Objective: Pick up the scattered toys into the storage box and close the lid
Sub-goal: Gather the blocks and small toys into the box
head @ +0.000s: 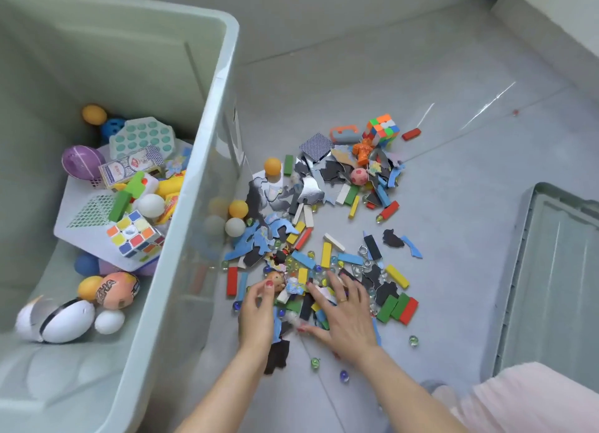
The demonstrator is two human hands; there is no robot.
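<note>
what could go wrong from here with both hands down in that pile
1. Glass marbles lie loose on the floor near the arms; scooping could send them rolling away.
2. The right hand rests flat on thin puzzle pieces, which may bend or slip out of a handful.
3. The left hand curls near a small doll head; the grip looks loose.

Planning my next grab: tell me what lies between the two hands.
Head view: between left hand and right hand lie a small doll head, puzzle pieces and coloured blocks.
</note>
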